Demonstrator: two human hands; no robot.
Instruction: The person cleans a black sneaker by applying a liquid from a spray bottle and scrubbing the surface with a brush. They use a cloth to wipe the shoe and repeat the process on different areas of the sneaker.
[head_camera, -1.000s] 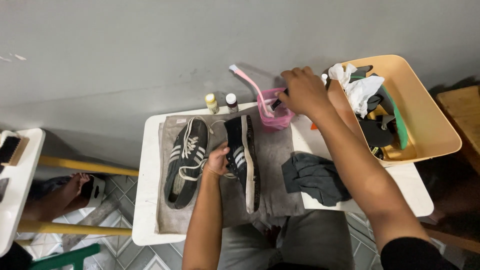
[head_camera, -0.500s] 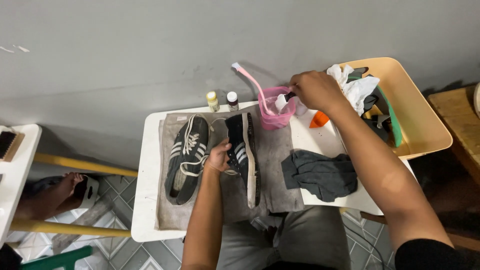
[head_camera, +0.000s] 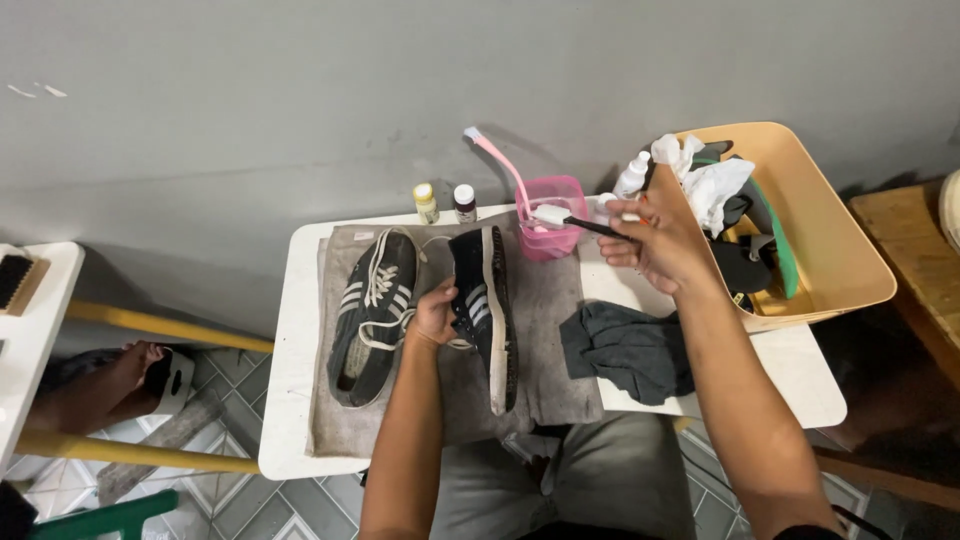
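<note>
Two black sneakers with white stripes lie on a grey towel (head_camera: 560, 385) on a small white table (head_camera: 290, 400). My left hand (head_camera: 437, 312) grips the right sneaker (head_camera: 485, 310), which is turned on its side. The left sneaker (head_camera: 372, 312) rests flat with its white laces loose. My right hand (head_camera: 658, 243) holds a small brush with a black handle and white head (head_camera: 568, 219) just above a pink cup (head_camera: 553, 217). A pink long-handled brush (head_camera: 497, 158) stands in that cup.
Two small bottles (head_camera: 443, 202) stand at the table's back edge by the grey wall. A dark grey cloth (head_camera: 630, 348) lies crumpled at the right. A tan tub (head_camera: 840, 250) holds rags, a white bottle and a green item. Another person's bare foot (head_camera: 115, 372) rests on the tiled floor at the left.
My right hand has drawn back from the pink cup toward me, bringing out the small brush. My left hand has stayed on the right sneaker.
</note>
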